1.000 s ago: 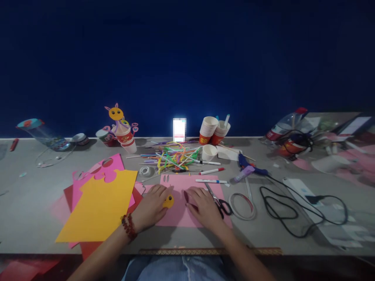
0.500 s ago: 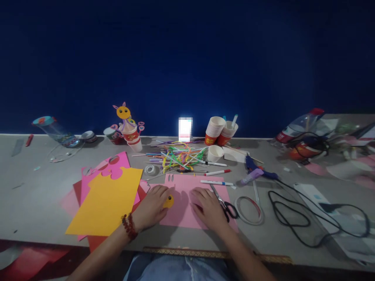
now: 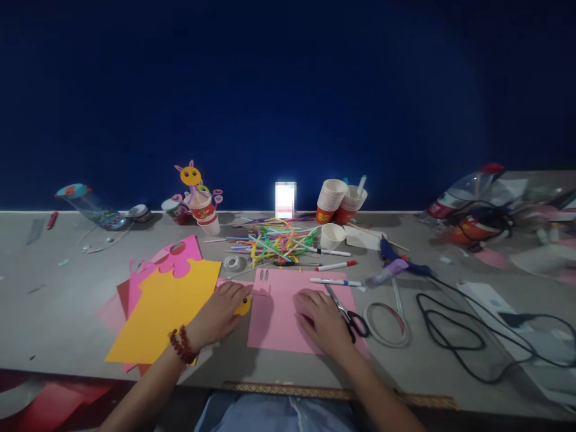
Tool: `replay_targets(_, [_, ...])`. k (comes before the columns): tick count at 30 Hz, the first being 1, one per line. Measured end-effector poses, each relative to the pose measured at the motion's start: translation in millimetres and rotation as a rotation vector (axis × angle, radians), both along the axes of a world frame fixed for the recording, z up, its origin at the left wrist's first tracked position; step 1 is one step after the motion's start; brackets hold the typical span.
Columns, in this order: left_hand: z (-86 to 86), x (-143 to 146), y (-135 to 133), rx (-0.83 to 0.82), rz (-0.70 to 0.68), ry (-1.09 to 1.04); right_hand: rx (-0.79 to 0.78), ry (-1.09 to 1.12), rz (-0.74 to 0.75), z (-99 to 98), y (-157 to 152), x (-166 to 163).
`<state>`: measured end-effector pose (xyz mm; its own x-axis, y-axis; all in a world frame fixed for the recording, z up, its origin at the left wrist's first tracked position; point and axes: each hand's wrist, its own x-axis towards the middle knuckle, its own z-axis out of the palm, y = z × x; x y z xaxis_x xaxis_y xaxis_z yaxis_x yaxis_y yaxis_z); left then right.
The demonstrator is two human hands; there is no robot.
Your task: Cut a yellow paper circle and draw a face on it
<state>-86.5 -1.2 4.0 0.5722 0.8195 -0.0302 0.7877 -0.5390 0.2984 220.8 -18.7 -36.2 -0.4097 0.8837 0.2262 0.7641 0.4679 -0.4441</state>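
My left hand (image 3: 215, 318) is closed on a small yellow paper disc (image 3: 244, 306) with a dark googly eye; the hand covers much of the disc. It is just left of a sheet of pink paper (image 3: 279, 327), over the edge of other coloured papers. On the pink sheet rests my right hand (image 3: 320, 319), fingers loosely stretched and no object visible in it. Black-handled scissors (image 3: 355, 324) lie against its right side, partly hidden by it. Two small slits or leaf shapes (image 3: 264, 275) show at the sheet's top left corner.
Yellow card (image 3: 168, 315) overlaps magenta paper (image 3: 186, 249) on the left. Behind the pink sheet lie pipe cleaners (image 3: 283, 243), markers (image 3: 335, 282) and stacked paper cups (image 3: 332, 201). Rightward are a tape roll (image 3: 366, 327), a glue gun (image 3: 405, 263) and a looped black cable (image 3: 432, 330).
My left hand has moved left with the yellow disc, off the pink sheet. My right hand has stayed on the sheet. The view has shifted slightly.
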Motion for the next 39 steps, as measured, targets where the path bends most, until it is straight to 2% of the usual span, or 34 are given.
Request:
replay_targets(5, [1.0,-1.3,0.6,0.074,0.047,0.003,-0.003,-0.02,-0.01,1.4,-0.1,-0.8])
replay_targets(9, [-5.6,17.8,-5.6,0.076,0.005,-0.027,-0.049,-0.114,0.017,20.2,7.8,-4.1])
replay_targets(14, [-14.5,31.2,-7.3,0.081,-0.026,0.035,-0.036,-0.27,0.048,43.0,43.1,-18.4])
replay_targets(19, [-15.5,30.8,-6.5,0.082,0.0,0.075,-0.048,-0.317,0.074,47.3,78.4,-33.1])
replay_targets(24, [-17.8,32.1,-7.8,0.108,0.029,0.079,-0.092,-0.346,0.09,52.8,87.2,-39.2])
replay_targets(32, [-19.9,22.1,3.4,0.189,0.131,0.129,-0.13,-0.297,0.068,56.0,90.5,-38.9])
replay_targets(39, [-27.6,11.6,18.6,0.22,0.187,0.078,-0.115,-0.056,0.146,51.5,103.6,-25.8])
